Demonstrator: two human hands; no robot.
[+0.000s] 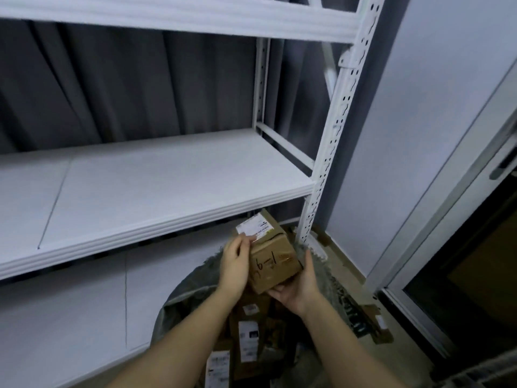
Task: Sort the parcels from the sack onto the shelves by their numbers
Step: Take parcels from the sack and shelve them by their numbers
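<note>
A cardboard box [272, 257] is held above the open sack [193, 292], at about 5 o'clock in the head view, just below the front edge of the middle shelf [156, 175]. On the side turned toward the camera a handwritten mark is seen that looks like "1-9"; a white label [253, 226] is stuck on the upper face.

The box is gripped between both hands. The left hand [235, 266] is laid against its 9 o'clock side, with the fingers curled up to the edge of the label. The right hand [300, 281] is cupped under the 5 o'clock corner, the thumb raised along the right side and the fingers wrapped beneath. Neither hand is spread flat; both are closed round the box.

The step in hand is judged to be the reading of the number, with the box already lifted out and not yet placed. Next, the number would have to be matched to a shelf, and the box carried up and forward over the shelf's lip and set down flat. No shelf numbers can be made out here.

More parcels [247, 343] with white labels are left in the sack at 6 o'clock, so most of the sorting seems still to be done. The white rack post [333, 130] stands at 2 o'clock, with a dark curtain [126, 88] behind.
</note>
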